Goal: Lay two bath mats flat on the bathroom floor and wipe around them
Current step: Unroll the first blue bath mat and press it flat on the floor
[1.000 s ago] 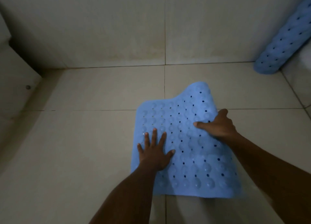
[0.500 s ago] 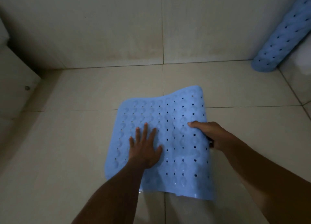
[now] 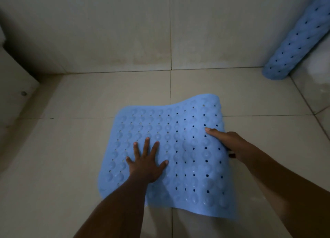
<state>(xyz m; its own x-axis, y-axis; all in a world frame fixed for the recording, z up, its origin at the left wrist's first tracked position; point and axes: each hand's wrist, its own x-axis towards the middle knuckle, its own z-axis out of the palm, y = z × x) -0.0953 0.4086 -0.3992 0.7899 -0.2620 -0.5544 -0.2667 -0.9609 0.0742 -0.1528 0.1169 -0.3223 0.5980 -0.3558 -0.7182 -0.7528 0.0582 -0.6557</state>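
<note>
– Since a second ago, the perforated blue rubber bath mat (image 3: 187, 148) has spread wider over the pale tiled floor (image 3: 71, 148), just short of the back wall (image 3: 125, 32).

– And the second mat?

– It's a rolled blue mat (image 3: 294, 41), leaning at that wall's right end, not yet laid.

– Hands?

– On the mat's half away from the wall, the left hand (image 3: 146, 164) presses flat, fingers (image 3: 146, 146) spread wide. At the raised right edge, the right hand (image 3: 230, 143) pinches it, thumb (image 3: 212, 131) on top, other fingers hidden beneath.

– How will it handle?

– Soft, floppy, probably light, and grippy underneath. I'd hold it by an edge.
</note>
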